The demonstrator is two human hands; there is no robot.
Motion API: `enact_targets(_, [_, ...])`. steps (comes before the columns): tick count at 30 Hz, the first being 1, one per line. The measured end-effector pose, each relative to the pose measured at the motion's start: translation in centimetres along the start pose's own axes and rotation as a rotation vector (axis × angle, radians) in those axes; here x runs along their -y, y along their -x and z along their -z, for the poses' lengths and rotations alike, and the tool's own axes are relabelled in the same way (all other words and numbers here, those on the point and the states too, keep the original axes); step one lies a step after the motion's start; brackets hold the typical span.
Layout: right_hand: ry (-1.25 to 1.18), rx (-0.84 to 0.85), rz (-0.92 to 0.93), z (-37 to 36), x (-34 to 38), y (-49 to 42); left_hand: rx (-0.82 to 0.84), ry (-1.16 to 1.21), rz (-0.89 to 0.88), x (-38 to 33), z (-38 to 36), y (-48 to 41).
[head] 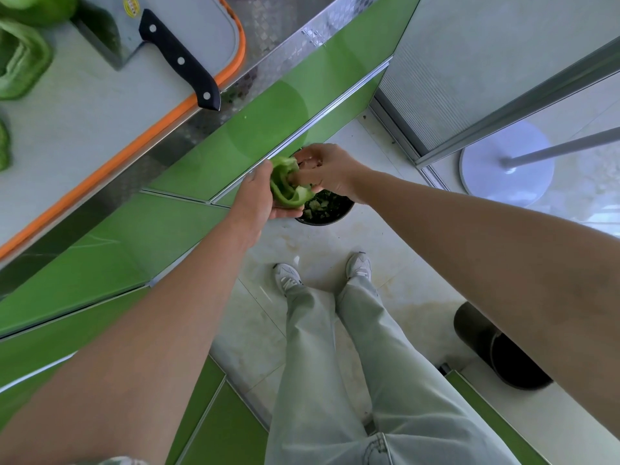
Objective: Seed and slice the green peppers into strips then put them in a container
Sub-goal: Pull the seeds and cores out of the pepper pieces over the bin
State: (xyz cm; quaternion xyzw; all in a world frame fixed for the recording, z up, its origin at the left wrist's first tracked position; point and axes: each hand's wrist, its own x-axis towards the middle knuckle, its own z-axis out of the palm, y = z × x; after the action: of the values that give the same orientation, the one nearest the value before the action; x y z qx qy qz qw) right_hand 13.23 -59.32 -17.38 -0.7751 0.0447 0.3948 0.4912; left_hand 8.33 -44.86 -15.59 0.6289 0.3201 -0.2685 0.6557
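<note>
Seemingly right hand (330, 172) probes pepper (285, 186) in left hand (256, 196).

4 pepper pcs (288, 187) (37, 8) (23, 58) (3, 146), 1 cleaver (177, 58), 1 board (84, 112), 2 bins (322, 223) (476, 333)

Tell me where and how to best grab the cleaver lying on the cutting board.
Take the cleaver by its black riveted handle, coming from the counter's front edge: the handle's end overhangs the board's orange rim toward you, while the blade lies flat.
</note>
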Motion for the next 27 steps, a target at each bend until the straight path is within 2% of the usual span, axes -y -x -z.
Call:
enact_targets(2, [-0.006, 0.029, -0.029, -0.2, 0.3, -0.2, 0.010, -0.048, -0.004, 0.0, 0.0, 0.0])
enact_targets(6, [-0.164, 0.050, -0.083, 0.0, 0.2, -0.4, 0.010, -0.080, 0.004, 0.2, 0.3, -0.3])
enact_targets(17, [-0.123, 0.026, -0.056, 0.1, -0.2, -0.4, 0.013, -0.066, 0.027, 0.1, 0.4, -0.5])
enact_targets(22, [0.068, -0.116, 0.023, -0.4, -0.4, -0.3, -0.005, -0.095, 0.022, 0.1, 0.3, -0.7])
enact_targets(27, [0.164, -0.290, -0.118, 0.9, -2.0, -1.1, -0.101, -0.120, 0.042, 0.1, 0.7, -1.0])
